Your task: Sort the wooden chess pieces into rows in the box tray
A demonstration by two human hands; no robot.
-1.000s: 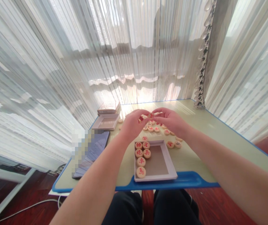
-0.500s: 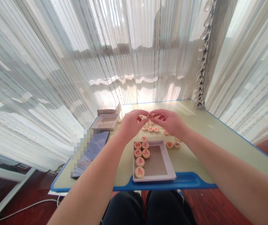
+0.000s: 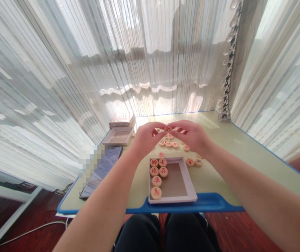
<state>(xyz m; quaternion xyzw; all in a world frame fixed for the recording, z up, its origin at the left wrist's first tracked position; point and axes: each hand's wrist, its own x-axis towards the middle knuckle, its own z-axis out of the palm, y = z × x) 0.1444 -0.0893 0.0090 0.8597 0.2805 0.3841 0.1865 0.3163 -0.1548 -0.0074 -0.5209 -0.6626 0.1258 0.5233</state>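
Note:
My left hand and my right hand meet above a scatter of round wooden chess pieces with red characters. Both hands pinch one such chess piece between their fingertips, held just above the pile. In front of the hands lies a shallow white box on the table, with several pieces lined up along its left side. A few more loose pieces lie right of the box's far corner.
The table is pale green with a blue rim. A phone lies at the left. A white box lid and a stacked box stand at the back left. Sheer curtains surround the table closely.
The hands have barely moved; they stay together over the pile with the piece between the fingertips. The view has shifted very slightly.

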